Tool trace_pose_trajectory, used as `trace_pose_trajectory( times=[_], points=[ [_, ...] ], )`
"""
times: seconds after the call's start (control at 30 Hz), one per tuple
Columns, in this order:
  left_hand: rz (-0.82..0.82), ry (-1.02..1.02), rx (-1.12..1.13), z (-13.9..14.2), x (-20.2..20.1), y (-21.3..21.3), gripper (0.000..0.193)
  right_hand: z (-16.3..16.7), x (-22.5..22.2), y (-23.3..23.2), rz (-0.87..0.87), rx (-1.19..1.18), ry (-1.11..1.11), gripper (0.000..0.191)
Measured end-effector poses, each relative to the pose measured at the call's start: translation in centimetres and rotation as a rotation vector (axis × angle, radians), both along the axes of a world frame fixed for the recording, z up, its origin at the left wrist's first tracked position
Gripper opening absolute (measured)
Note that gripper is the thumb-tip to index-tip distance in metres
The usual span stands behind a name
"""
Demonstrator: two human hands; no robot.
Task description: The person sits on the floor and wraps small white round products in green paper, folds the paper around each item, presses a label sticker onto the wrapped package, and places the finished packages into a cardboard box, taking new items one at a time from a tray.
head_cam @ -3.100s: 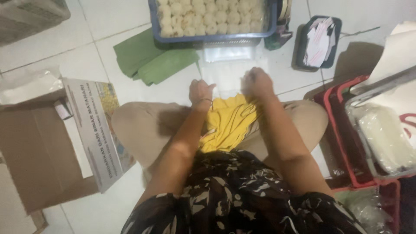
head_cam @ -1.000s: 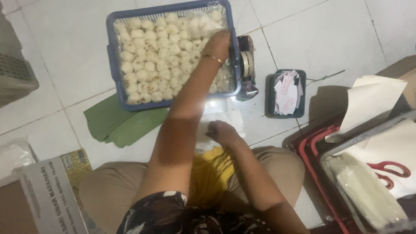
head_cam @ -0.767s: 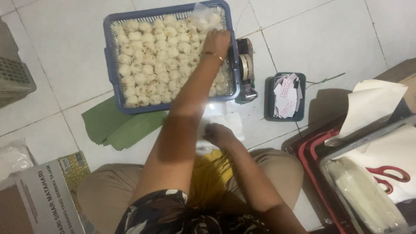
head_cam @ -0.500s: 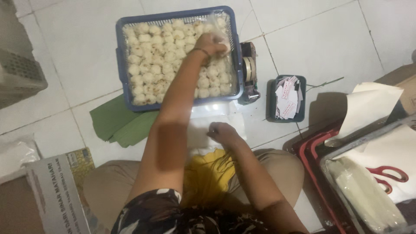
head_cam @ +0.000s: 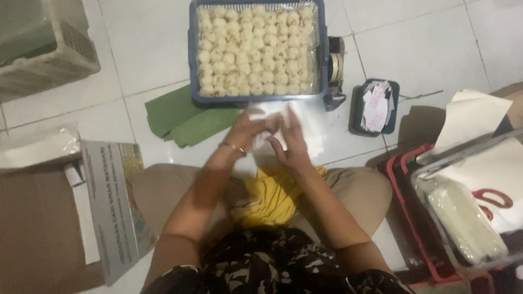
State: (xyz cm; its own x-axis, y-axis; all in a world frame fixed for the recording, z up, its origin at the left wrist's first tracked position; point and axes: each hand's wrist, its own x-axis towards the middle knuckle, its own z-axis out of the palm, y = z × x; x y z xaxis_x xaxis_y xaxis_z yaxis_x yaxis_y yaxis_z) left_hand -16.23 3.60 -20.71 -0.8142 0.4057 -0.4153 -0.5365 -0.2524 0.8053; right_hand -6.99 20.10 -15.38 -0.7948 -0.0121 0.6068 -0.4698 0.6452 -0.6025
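We see two hands, left (head_cam: 245,130) and right (head_cam: 291,142); one blue basket (head_cam: 190,54) holding too many pale round pieces (head_cam: 256,51) to count; one tape dispenser (head_cam: 335,71); two green leaves (head_cam: 185,117); one red basket (head_cam: 406,190).

Home food-packing spot: tiled floor (head_cam: 152,49), basket of dough balls (head_cam: 256,49)

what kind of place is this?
Likely a home food-packing spot on a tiled floor: a blue basket of small pale snacks, a tape dispenser, and clear bags at both hands.
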Motion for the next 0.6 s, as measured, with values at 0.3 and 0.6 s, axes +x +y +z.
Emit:
trace_pose_trajectory(
  times=[0.3, 0.6],
  points=[
    [0.316, -0.144, 0.507, 1.2, 7.0, -3.9, 0.026, -1.4, 2.7, -2.8, -0.011, -1.282, -0.575, 0.047],
    [0.225, 0.145, 0.754, 11.7, 11.1, -3.7, 0.053, 7.7, 6.3, -7.6, 0.181, -0.655, -0.095, 0.043]
  ],
)
